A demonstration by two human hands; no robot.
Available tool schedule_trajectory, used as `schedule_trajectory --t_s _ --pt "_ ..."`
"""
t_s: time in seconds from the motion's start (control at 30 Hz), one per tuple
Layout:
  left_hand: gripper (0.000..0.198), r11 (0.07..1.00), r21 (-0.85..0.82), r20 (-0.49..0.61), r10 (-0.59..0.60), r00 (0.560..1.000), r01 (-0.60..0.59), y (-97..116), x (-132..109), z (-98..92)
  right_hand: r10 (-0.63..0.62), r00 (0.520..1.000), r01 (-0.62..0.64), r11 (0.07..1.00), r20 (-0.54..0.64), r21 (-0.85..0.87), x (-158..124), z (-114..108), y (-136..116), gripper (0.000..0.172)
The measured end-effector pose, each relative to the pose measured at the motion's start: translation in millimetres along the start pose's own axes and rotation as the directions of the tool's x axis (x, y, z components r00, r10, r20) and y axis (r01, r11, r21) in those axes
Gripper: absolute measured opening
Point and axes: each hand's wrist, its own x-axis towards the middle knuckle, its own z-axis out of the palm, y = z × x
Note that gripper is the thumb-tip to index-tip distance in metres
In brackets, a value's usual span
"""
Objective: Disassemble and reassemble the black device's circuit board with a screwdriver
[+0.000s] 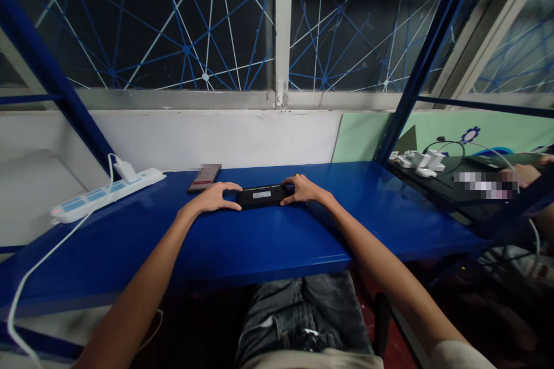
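Spanning the gap between the two hands, a flat black device (262, 202) lies with its pale label (261, 194) facing up and its length running from one hand to the other. Holding it by both short ends probably serves to steady it and leaves its middle uncovered. It seems to rest on the blue table (277, 236), though its underside is hidden. The left hand (213, 196) curves around the end beside it, thumb at the near corner and fingers at the far one, half open and clamped on the device. The right hand (305, 189) does likewise at the opposite end, its fingers bent more tightly, also clamped on it. Just beyond the left hand lies a phone (205, 178), apart from the device, perhaps set there to be out of the way. Well to the left of that hand, a white power strip (106, 196) sits on the table, presumably within reach yet aside.
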Motion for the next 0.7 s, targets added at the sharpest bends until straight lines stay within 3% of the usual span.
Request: schedule_trajectory --t_s 0.43,0.7 --pt "0.065 1.000 0.016 0.002 0.001 1.000 -0.001 -3.8 1.4 2.5 -0.004 1.000 0.005 1.000 -0.011 0.007 1.3 1.4 2.8 0.065" --pt "0.068 0.998 0.054 0.039 -0.043 0.998 0.041 -0.6 0.7 1.1 -0.031 1.000 0.031 0.998 -0.001 -0.056 0.1 1.8 -0.3 0.068"
